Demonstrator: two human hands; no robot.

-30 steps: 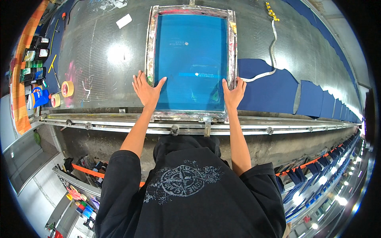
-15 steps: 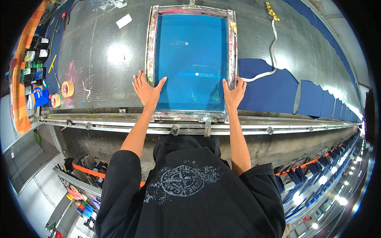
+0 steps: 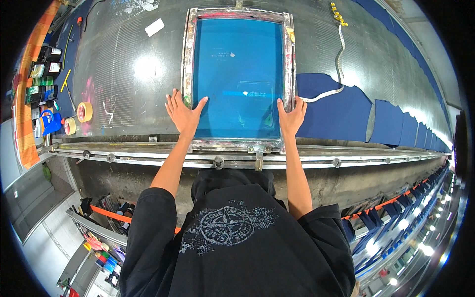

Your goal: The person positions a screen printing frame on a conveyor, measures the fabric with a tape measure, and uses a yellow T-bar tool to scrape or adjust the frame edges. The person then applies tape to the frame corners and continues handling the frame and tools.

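Observation:
A screen printing frame (image 3: 188, 49) lies flat on the long grey table, its blue mesh (image 3: 237, 59) carrying small light printed marks. On the frame's left side rail rests my left hand (image 3: 185, 115), fingers along the outer edge and thumb over the inner edge. My right hand (image 3: 292, 118) grips the right rail in the same way, level with the left. Beside my right fingertips a white measuring tape (image 3: 324, 94) runs out from the frame and curves up to a yellow coiled end. Dark blue fabric pieces (image 3: 329, 109) lie to the right.
Rolls of masking tape (image 3: 85, 112), a blue and white container (image 3: 49, 123) and several black ink tubs (image 3: 47, 69) stand at the left. A white paper scrap (image 3: 154, 27) lies on the table (image 3: 123, 64). A metal rail (image 3: 188, 161) runs along the near edge.

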